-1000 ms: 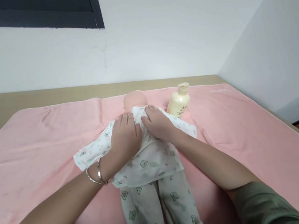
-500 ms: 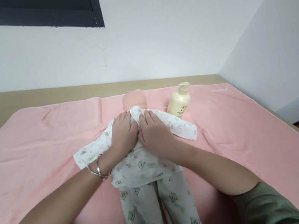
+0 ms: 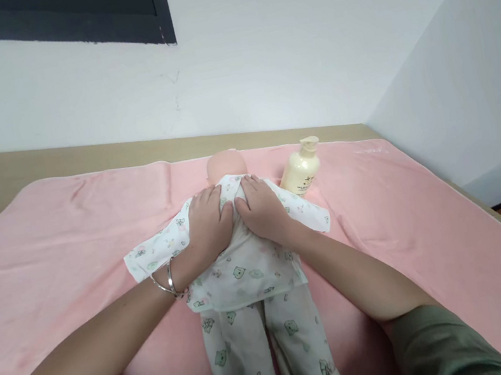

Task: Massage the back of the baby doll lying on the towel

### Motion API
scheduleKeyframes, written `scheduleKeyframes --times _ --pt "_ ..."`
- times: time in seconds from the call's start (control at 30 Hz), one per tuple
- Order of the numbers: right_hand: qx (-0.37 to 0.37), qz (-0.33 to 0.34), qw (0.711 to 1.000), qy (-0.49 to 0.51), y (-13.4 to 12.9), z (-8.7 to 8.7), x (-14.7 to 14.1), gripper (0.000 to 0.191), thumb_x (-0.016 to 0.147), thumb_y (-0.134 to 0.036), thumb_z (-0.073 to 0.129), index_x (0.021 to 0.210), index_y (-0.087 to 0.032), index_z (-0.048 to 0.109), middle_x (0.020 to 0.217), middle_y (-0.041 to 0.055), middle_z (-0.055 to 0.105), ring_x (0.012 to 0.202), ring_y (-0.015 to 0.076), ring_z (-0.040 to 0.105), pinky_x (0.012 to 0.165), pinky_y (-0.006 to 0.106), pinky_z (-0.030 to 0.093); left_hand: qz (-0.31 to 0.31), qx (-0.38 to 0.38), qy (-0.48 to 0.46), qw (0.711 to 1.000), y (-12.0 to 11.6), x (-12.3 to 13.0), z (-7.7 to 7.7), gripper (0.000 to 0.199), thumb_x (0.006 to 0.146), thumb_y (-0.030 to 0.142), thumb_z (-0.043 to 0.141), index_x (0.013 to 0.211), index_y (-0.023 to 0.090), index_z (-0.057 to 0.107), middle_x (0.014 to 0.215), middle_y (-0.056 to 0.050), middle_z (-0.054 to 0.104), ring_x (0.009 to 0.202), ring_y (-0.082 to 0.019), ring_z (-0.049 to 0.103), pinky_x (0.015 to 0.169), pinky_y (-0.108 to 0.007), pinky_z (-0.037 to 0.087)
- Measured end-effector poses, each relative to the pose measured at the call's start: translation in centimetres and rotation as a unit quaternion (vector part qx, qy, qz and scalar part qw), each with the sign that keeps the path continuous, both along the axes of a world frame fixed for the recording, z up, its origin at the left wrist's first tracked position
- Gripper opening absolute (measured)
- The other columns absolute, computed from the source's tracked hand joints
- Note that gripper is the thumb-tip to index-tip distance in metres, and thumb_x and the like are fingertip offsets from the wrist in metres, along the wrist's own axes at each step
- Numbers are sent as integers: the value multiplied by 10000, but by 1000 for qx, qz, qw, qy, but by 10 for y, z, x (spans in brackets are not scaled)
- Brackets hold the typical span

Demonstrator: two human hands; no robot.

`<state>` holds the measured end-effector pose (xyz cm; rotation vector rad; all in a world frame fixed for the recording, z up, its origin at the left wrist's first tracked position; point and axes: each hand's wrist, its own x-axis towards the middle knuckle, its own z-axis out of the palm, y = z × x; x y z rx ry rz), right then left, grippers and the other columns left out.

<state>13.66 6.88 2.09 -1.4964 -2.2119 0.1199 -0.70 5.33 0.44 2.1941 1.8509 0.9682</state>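
While the left hand and right hand rest flat, thumbs spread, on its white animal-printed fabric top, a smooth-headed pink doll lies on a soft pink cloth near a glossy cream pump bottle (dark lettering too small to read)

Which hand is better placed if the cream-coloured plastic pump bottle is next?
Probably the right hand: it rests nearer the bottle. The left hand lies farther across the white animal-print fabric top.
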Motion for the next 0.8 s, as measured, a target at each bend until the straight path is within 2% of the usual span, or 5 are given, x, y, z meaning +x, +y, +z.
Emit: scheduleKeyframes --times 0.23,0.43,0.6,0.8 --pt "-34 4 999 6 0 3 0 606 942 -277 384 1449 53 433 1549 252 448 1497 377 321 1230 520 274 2 -1 -14 1000 1 0 -2 484 943 310 319 1300 106 576 1338 -174 625 1287 -324 530 1136 -508 385" --pt "-45 7 999 3 1 3 1 605 934 -282 394 1441 42 447 1564 259 427 1504 382 315 1229 534 272 -5 -1 -40 999 3 0 -4 456 927 317 339 1263 143 594 1312 -159 639 1273 -315 536 1135 -512 384" --pt "-47 12 999 -15 -2 5 0 636 940 -303 410 1467 53 414 1583 267 393 1524 397 268 1236 545 253 2 -4 -65 998 6 -1 -7 473 914 333 333 1272 148 581 1354 -151 619 1289 -312 526 1152 -506 375" --pt "-46 14 998 -30 -10 5 -4 660 948 -276 404 1503 79 350 1594 282 364 1524 414 258 1234 568 242 6 -14 -101 995 9 -3 -7 447 868 325 389 1236 174 593 1276 -136 649 1224 -314 554 1118 -513 405"
